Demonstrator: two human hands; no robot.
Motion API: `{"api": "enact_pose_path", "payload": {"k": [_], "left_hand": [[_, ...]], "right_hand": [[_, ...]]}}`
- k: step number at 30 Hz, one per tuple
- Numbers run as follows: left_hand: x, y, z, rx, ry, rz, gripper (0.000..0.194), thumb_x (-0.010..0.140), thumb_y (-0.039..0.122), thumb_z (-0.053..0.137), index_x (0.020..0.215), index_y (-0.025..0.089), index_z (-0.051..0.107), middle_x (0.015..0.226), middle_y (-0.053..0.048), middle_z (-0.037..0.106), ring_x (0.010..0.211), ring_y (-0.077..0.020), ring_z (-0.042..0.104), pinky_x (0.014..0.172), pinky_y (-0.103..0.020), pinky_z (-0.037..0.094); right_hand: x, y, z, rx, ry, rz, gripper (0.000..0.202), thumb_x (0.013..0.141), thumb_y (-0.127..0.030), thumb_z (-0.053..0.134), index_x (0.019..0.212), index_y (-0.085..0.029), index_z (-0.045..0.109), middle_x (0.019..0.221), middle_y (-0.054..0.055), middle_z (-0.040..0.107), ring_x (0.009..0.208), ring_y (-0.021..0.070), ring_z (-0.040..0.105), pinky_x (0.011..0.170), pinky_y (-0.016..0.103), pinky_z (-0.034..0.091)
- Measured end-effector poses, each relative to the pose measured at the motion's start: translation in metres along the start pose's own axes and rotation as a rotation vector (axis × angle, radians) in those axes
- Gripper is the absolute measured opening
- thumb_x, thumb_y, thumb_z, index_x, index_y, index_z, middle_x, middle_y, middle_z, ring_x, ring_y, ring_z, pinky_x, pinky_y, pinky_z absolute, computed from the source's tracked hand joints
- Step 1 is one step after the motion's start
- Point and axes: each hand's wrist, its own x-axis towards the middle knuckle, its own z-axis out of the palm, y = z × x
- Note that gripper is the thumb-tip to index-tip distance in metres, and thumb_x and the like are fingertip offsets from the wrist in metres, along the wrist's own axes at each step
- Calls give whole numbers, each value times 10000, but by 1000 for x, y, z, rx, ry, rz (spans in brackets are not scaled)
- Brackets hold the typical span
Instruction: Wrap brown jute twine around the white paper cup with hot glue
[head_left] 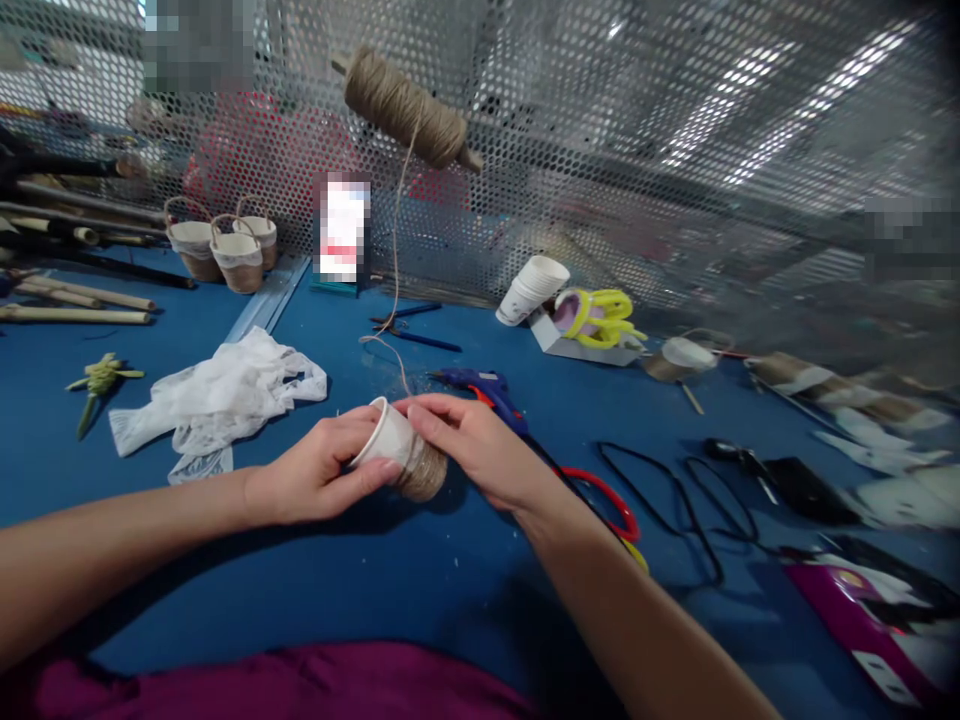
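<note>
A white paper cup [391, 440] is tilted on its side above the blue table, its open mouth facing left. Brown twine [424, 474] is wrapped around its base half. My left hand [322, 468] grips the cup at the rim, fingers partly inside and thumb along the outside. My right hand [476, 445] is closed at the cup's upper side, thumb and finger pinching the twine where it meets the cup. From there the strand runs up to a twine spool [405, 108] hanging on the perforated metal panel.
White lace [232, 390] lies left of the hands. A blue glue gun [491, 390] and red-handled scissors [607, 500] lie to the right. Behind are small twine baskets [238, 262], pliers [420, 338], a phone [341, 232] and stacked paper cups [531, 290]. Black cables [667, 490] run right.
</note>
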Motion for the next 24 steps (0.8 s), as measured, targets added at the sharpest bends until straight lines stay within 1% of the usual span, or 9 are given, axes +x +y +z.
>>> {"api": "enact_pose_path", "payload": {"k": [2,4,7,9,11,14,16,19,24], "left_hand": [[-1,1,0,-30,-12,-34,190,817,186,415,656,140,506,692,-50,548,704,-146,479,758,-301,413],[-1,0,1,-93,-14,-128,180,823,206,413,720,127,538,741,-54,554,722,-146,479,735,-284,413],[-3,-4,4,-285,4,-350,247,845,290,402,863,105,565,784,-49,568,715,-141,483,682,-256,412],[-3,-7,6,-417,21,-475,312,843,359,411,873,96,577,754,-35,568,671,-126,475,644,-236,403],[-2,-9,7,-503,34,-544,358,826,411,433,855,90,589,715,-23,560,634,-113,458,621,-223,391],[-1,-8,7,-558,32,-572,395,804,445,458,870,82,598,707,-21,560,628,-111,454,623,-224,384],[-1,-6,7,-564,17,-572,402,804,447,454,865,76,599,712,-27,564,631,-115,460,630,-232,384],[-1,-3,6,-552,-2,-561,382,816,425,442,850,78,598,716,-30,569,628,-115,466,630,-237,384],[-3,-3,6,-523,-23,-512,342,828,389,432,835,90,599,704,-23,575,619,-110,471,624,-235,395]], "right_hand": [[0,2,4,104,129,-30,203,695,-345,616,795,-169,611,842,18,617,773,118,549,749,265,422],[-2,1,2,135,202,-64,162,673,-316,640,734,-170,605,799,6,605,746,107,538,747,256,424],[-9,-4,-2,80,254,-124,147,681,-308,643,727,-173,607,762,2,596,729,104,530,732,248,430],[-13,-8,-4,8,279,-173,138,696,-307,633,714,-172,605,755,5,596,730,108,530,726,248,432],[-15,-9,-5,-70,296,-222,138,713,-308,617,697,-172,600,750,8,599,730,115,532,724,254,435],[-15,-7,-5,-157,332,-262,139,716,-309,615,697,-172,601,748,9,609,719,123,540,710,265,440],[-12,-4,-5,-186,357,-262,143,709,-311,621,692,-171,599,735,7,611,699,122,540,691,264,442],[-9,-1,-5,-197,372,-228,149,705,-312,624,689,-168,594,708,2,606,656,113,531,657,260,441],[-8,0,-4,-219,354,-175,156,707,-315,620,681,-164,589,672,-8,587,613,101,509,624,254,431]]}}
